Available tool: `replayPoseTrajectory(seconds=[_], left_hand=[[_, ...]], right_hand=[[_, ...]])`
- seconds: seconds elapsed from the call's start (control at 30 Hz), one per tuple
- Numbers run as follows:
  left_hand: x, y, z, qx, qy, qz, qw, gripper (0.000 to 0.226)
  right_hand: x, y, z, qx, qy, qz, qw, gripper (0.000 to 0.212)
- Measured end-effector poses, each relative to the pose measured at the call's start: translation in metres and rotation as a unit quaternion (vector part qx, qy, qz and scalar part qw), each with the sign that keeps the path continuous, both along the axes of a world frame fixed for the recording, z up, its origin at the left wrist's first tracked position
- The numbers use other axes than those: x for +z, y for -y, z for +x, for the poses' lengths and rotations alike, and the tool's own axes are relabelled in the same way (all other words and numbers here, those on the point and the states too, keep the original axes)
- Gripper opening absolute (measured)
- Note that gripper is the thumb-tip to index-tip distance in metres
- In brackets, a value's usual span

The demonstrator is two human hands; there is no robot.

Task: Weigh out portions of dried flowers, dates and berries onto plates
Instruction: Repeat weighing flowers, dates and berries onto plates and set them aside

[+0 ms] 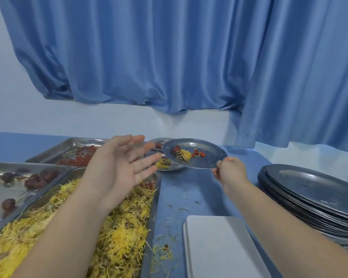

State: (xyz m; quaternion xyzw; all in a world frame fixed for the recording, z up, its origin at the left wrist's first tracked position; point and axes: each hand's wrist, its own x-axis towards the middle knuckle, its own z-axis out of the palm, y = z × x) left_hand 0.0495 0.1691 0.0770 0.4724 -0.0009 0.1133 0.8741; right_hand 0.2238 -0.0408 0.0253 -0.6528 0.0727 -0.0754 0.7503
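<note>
Right hand [230,170] pinches filled plate [207,157] rim, aloft.

Flower tray [153,213] cropped, plate stack [309,189] cropped

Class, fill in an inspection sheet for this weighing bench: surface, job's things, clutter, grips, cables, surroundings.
Surface: blue tabletop.
Job's things: steel tray of yellow dried flowers; steel tray of dark dates; steel tray of red berries; round steel plate holding all three; filled plates behind it; stack of empty steel plates; flat white rectangular slab.
Clutter: loose yellow petals beside the flower tray.
Grips: left grip open above the trays; right grip pinches the round plate's rim.
Cables: nothing seen.
Surroundings: blue curtain, white wall.
</note>
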Motion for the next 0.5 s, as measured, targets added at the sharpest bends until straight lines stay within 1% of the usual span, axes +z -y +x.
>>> replayPoseTrajectory(seconds=[0.07, 0.17, 0.27, 0.37, 0.4, 0.43, 0.5], left_hand=[[-0.003, -0.003, 0.003, -0.023, -0.010, -0.001, 1.000, 0.043], [0.000, -0.007, 0.009, -0.021, -0.017, 0.004, 1.000, 0.043], [0.009, -0.013, 0.014, -0.022, -0.001, 0.010, 1.000, 0.039], [0.015, -0.016, 0.016, -0.017, 0.027, -0.008, 0.999, 0.040], [0.015, -0.016, 0.016, -0.017, 0.031, -0.014, 0.999, 0.040], [0.014, -0.016, 0.017, -0.018, 0.030, -0.017, 0.999, 0.040], [0.010, -0.015, 0.020, -0.026, 0.022, -0.016, 0.999, 0.041]], right_hand=[[-0.001, -0.013, 0.024, -0.033, 0.000, -0.005, 0.999, 0.019], [-0.009, -0.019, 0.060, -0.081, -0.014, -0.012, 0.997, 0.018], [-0.016, -0.015, 0.088, -0.075, -0.028, -0.040, 0.996, 0.017], [-0.027, -0.012, 0.121, -0.075, -0.058, -0.059, 0.994, 0.033], [-0.027, -0.012, 0.124, -0.078, -0.071, -0.063, 0.992, 0.034], [-0.032, -0.012, 0.135, -0.082, -0.067, -0.042, 0.993, 0.033], [-0.033, -0.013, 0.142, -0.054, -0.053, -0.034, 0.997, 0.028]])
